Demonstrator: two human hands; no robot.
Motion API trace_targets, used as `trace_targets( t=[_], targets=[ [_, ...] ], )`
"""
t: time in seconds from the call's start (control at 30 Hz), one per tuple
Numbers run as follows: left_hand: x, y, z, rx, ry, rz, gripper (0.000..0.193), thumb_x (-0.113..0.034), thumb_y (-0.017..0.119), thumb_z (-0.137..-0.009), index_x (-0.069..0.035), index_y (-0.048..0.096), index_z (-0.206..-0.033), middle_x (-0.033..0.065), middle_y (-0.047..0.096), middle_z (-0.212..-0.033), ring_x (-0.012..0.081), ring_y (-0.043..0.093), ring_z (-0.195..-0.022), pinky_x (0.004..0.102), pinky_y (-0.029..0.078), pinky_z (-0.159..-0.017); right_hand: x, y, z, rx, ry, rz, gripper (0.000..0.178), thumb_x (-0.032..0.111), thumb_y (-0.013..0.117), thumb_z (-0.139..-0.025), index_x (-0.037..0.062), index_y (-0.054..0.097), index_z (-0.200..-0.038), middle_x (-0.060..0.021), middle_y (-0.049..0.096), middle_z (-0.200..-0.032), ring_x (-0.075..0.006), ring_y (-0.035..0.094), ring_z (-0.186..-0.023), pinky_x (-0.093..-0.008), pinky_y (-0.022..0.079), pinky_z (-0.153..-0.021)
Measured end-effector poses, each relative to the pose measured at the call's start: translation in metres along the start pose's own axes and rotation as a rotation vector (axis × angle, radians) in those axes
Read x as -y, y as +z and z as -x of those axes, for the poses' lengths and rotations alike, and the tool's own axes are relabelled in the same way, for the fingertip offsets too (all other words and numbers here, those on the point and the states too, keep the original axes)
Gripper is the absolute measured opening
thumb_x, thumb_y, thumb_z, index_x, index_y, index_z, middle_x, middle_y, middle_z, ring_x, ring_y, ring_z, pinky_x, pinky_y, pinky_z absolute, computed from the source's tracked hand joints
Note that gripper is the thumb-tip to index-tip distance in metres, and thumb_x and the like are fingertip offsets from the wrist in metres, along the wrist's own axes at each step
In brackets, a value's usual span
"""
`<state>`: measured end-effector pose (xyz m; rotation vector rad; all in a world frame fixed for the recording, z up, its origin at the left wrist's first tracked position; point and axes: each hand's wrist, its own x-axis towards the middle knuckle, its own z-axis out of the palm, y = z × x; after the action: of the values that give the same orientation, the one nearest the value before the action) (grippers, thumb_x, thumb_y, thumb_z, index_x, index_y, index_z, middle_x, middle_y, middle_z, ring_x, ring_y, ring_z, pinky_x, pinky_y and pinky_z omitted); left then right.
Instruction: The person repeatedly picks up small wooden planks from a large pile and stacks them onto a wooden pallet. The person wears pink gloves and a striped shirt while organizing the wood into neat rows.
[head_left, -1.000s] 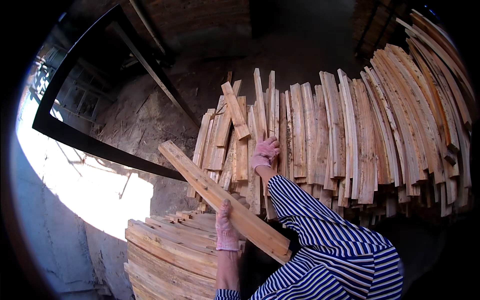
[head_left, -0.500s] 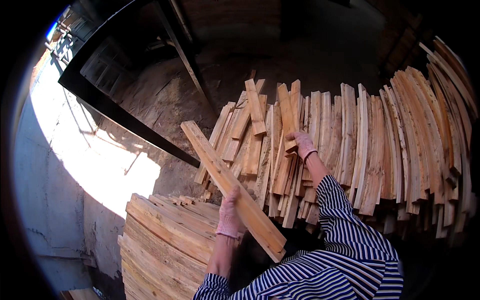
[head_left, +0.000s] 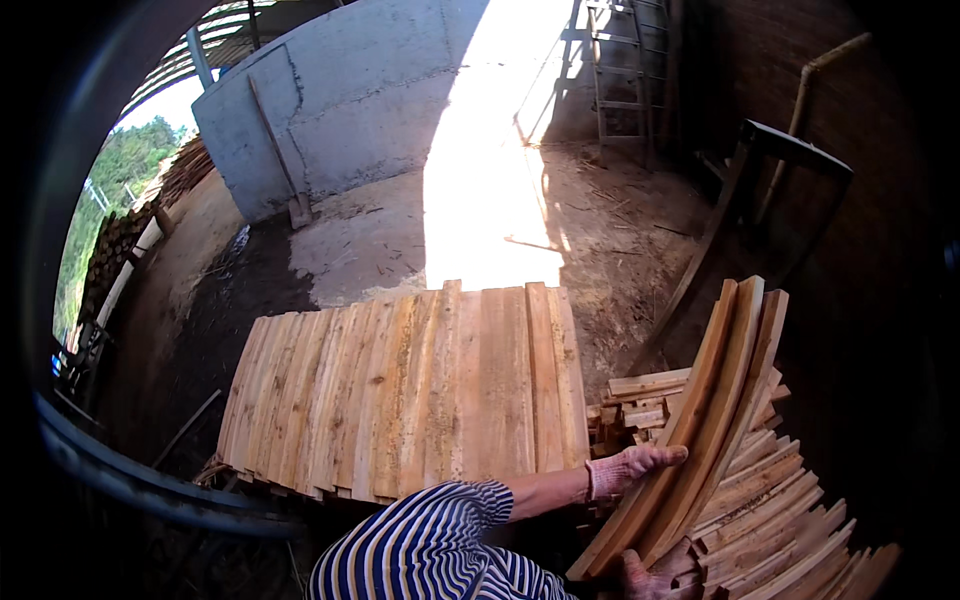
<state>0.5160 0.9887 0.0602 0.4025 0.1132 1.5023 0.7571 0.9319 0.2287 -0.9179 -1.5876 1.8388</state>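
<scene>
A small bundle of long wooden boards (head_left: 712,415) leans up and away from me at the right. My left hand (head_left: 638,470), in a pink knit glove, grips the bundle's left side, thumb lying across the wood; its other fingers are partly hidden. Near the lower end, my right hand (head_left: 660,575) is closed around the same boards, cut off in part by the picture's bottom edge. Under and beside them lies a loose pile of boards (head_left: 775,510). To the left, a neat stack (head_left: 410,390) has boards laid side by side across its top.
Behind the neat stack is a grey wall (head_left: 360,100) with a long-handled tool (head_left: 272,145) leaning on it. A ladder (head_left: 622,75) stands further right. A dark metal frame (head_left: 715,225) rises beyond the loose pile, and a curved blue rail (head_left: 150,475) runs at lower left.
My view has swung left, from the loose pile toward the neat stack. Before, my left hand held one board and my right hand gripped boards on the pile; now both hold a bundle.
</scene>
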Motion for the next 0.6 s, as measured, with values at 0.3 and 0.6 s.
trace_targets(
  t=[0.3, 0.6],
  targets=[
    [-0.182, 0.234, 0.159, -0.475, 0.574, -0.906, 0.085, -0.019, 0.079, -0.089, -0.007, 0.029, -0.158, 0.0104, 0.056, -0.142, 0.0186, 0.053, -0.129, 0.0356, 0.046, -0.11, -0.006, 0.145, -0.061, 0.324, -0.493, 0.248, 0.096, 0.008, 0.075, -0.079, 0.0078, 0.023, -0.16, -0.0224, 0.044, -0.147, -0.0336, 0.049, -0.133, -0.0428, 0.041, -0.111],
    [-0.303, 0.326, 0.28, -0.477, 0.999, -1.278, 0.099, -0.02, 0.086, -0.081, -0.002, 0.026, -0.158, 0.0138, 0.046, -0.152, 0.0224, 0.043, -0.141, 0.0365, 0.038, -0.118, 0.071, 0.342, -0.09, 0.576, -0.7, -0.073, 0.094, 0.011, 0.079, -0.081, 0.0054, 0.026, -0.159, -0.0122, 0.042, -0.151, -0.0245, 0.04, -0.14, -0.0355, 0.033, -0.116]
  ],
)
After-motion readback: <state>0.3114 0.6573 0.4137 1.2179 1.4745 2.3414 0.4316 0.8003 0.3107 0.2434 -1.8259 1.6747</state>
